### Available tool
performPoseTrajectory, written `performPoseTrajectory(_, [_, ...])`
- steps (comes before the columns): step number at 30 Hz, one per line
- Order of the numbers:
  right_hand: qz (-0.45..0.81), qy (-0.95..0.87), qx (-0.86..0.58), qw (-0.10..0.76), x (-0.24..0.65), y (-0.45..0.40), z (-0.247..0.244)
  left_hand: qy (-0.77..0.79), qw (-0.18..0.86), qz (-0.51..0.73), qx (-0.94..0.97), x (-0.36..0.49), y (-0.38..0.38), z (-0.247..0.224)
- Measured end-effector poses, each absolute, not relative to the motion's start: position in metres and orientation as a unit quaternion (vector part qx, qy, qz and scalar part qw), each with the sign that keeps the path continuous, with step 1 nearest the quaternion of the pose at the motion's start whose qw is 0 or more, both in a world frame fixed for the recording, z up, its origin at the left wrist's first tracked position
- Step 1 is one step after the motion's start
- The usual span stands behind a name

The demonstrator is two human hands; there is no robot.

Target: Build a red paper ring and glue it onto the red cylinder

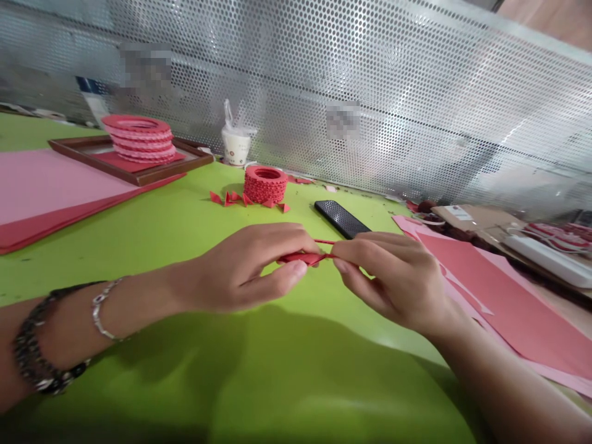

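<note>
My left hand (250, 265) pinches a small folded piece of red paper (303, 258) between thumb and fingers, above the green tabletop (287, 357). Close by, the thumb and forefinger of my right hand (393, 271) are closed on the narrow end of the same piece. A thin red strip also spans the gap between both hands; its ends are hidden by my fingers. Beyond them stands a stack of red paper rings (265, 186), with several small folded red triangles (247, 200) lying in front of it. A black phone (341, 218) lies just behind my right hand.
A brown wooden tray (60, 147) at the back left bears stacked pink and red rings (141, 143). Large paper sheets (55, 185) lie left; red sheets (499, 290) lie right. A white cup (235, 147) stands before the perforated metal panel (296, 61).
</note>
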State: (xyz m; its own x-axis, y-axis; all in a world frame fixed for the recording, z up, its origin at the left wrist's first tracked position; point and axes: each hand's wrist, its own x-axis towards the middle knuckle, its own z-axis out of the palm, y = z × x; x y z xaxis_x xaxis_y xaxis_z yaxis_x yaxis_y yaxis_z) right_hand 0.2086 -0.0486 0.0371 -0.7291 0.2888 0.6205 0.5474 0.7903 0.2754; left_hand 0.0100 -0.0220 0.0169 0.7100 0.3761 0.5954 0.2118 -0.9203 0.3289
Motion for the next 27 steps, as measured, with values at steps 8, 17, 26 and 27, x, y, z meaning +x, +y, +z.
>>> performPoseTrajectory(8, [-0.246, -0.906, -0.211, 0.271, 0.2089, -0.0473, 0.0381, 0.150, 0.107, 0.343, 0.921, 0.0081, -0.0218, 0.0150])
performPoseTrajectory(17, [-0.270, -0.901, -0.209, 0.268, 0.2099, -0.0483, 0.0371, 0.146, 0.109, 0.329, 0.927, 0.0083, -0.0221, 0.0172])
performPoseTrajectory(26, [-0.268, -0.914, -0.216, 0.214, 0.2121, -0.0480, 0.0414, 0.173, 0.094, 0.307, 0.931, 0.0073, -0.0198, 0.0137])
performPoseTrajectory(27, [-0.264, -0.915, -0.218, 0.213, 0.2125, -0.0477, 0.0411, 0.175, 0.092, 0.301, 0.933, 0.0074, -0.0191, 0.0136])
